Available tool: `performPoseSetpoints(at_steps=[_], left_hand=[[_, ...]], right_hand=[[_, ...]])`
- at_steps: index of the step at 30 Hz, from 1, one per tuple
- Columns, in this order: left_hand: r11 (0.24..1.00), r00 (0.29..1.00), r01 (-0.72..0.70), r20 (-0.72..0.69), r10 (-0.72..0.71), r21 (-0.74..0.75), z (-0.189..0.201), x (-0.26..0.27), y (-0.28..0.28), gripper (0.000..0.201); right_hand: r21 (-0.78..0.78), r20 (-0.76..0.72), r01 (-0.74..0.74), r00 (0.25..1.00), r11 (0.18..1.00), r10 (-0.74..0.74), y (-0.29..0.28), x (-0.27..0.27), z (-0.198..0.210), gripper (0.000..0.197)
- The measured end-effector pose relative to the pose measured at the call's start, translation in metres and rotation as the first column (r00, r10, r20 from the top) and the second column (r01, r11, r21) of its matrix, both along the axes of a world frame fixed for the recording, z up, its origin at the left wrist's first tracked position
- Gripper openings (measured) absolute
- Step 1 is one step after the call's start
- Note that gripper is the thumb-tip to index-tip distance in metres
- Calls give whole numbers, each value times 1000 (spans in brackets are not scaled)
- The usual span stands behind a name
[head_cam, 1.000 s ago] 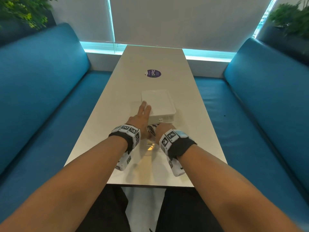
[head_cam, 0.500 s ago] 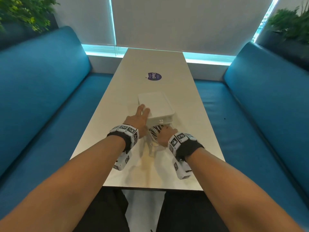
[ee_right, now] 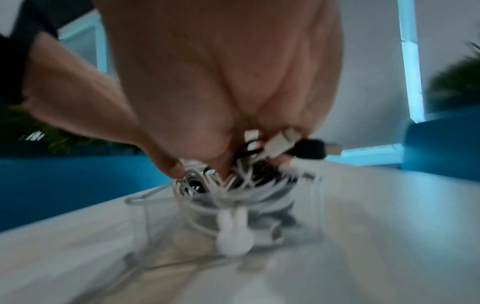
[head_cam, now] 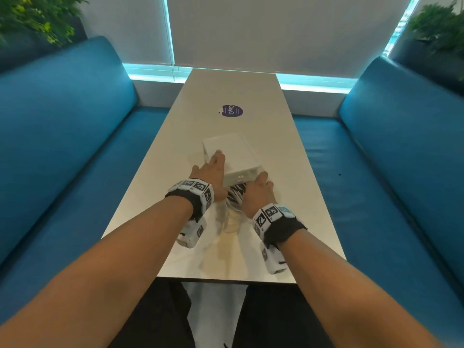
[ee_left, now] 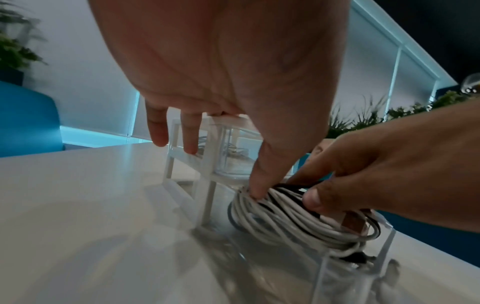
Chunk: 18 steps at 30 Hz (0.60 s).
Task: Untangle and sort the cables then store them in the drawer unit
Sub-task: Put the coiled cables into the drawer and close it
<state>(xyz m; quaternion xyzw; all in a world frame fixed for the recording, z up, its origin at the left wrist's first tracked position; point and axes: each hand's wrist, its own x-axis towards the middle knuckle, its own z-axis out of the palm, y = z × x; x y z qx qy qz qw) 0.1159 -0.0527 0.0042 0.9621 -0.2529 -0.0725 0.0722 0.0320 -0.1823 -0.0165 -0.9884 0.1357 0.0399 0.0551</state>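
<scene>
Compared with a second ago, the right hand [head_cam: 257, 194] has been brought forward to the drawer unit [head_cam: 232, 156] and a bundle of cables [ee_left: 293, 218] has been lowered into the clear drawer [ee_left: 350, 265] pulled out in front of it. The bundle is gripped from above by curled right fingers. The left hand [head_cam: 209, 173] is laid flat on the unit's top, thumb touching the cables

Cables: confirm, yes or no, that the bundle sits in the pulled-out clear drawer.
Yes, the cables lie inside the clear drawer, gripped by the right hand.
</scene>
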Motion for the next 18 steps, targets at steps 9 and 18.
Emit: performPoseSetpoints(at_steps=[9, 18], left_hand=[[998, 984, -24, 172, 34, -64, -10, -5, -6, 84], [998, 984, -28, 174, 38, -60, -4, -1, -10, 84]], right_hand=[[154, 205, 109, 969, 982, -140, -17, 4, 6, 8], [371, 174, -9, 983, 929, -60, -32, -2, 12, 24]])
